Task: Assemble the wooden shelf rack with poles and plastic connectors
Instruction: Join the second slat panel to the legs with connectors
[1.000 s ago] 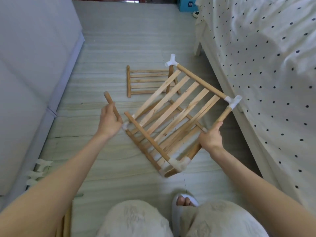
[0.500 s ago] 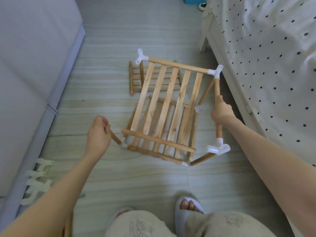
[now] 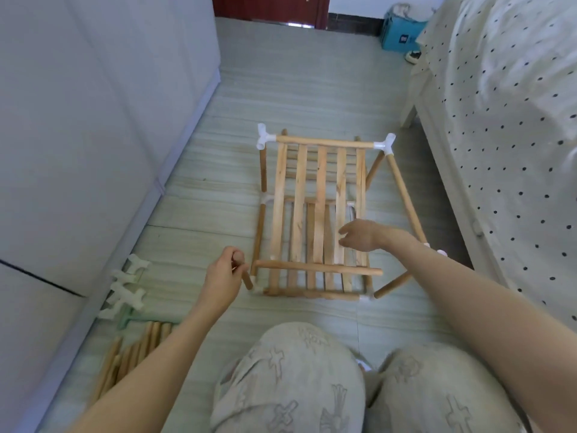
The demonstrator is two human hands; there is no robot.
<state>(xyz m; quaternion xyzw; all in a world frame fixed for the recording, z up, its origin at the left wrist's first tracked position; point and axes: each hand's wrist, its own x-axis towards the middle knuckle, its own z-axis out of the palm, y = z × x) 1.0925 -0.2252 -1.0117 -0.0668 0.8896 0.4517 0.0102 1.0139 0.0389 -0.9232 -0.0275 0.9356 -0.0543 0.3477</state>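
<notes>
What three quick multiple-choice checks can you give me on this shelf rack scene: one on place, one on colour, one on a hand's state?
1. Where do the spare poles lie?
A. On the bed
B. On the floor by the person's left arm
C. Across the knees

2. What colour are the rack's corner connectors?
A. White
B. Black
C. Red

3. What is the left hand doing?
A. Lying flat on the floor
B. Gripping a short pole at the rack's near left corner
C. Holding a loose connector

Answers: 1 B, the bundle lies on the floor at lower left; 2 A, both far corners show white plastic; 3 B, its fingers curl round the pole's top.
</notes>
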